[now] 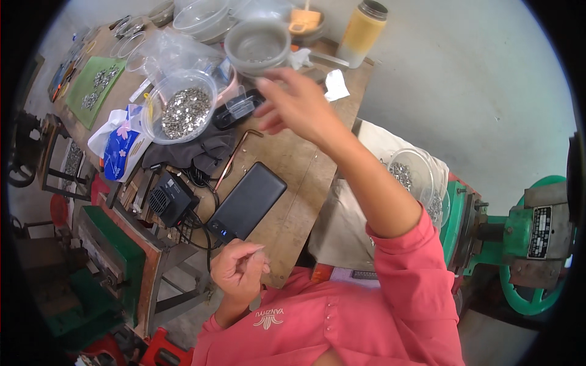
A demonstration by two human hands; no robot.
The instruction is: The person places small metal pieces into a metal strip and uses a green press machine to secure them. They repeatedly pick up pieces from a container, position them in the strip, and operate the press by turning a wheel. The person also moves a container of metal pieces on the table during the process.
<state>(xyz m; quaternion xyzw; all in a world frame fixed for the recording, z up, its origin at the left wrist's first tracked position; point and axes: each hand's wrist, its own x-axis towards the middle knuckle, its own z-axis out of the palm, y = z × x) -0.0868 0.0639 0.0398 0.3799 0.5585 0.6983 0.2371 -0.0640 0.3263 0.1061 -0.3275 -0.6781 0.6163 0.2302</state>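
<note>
My right hand [294, 105] reaches over the far part of the table, slightly blurred, its fingers apart and nothing visible in them. It is nearest to a black case with a clear lid [239, 108] and a grey bowl [257, 49]. Close to my body, my left hand [240, 268] is closed with curled fingers; what it holds, if anything, I cannot make out. Just beyond that hand lies a black power bank [249, 201] with a small lit display. A clear plastic tub [210, 91] full of small shiny metal pieces [185, 113] stands left of my right hand.
A blue tissue pack [122, 146], a small black fan-like device [172, 198] with cables and a bent copper-coloured rod [231, 160] lie leftward. A yellow bottle [363, 33] stands at the far edge. Green machines [519, 235] flank the wooden table [293, 183].
</note>
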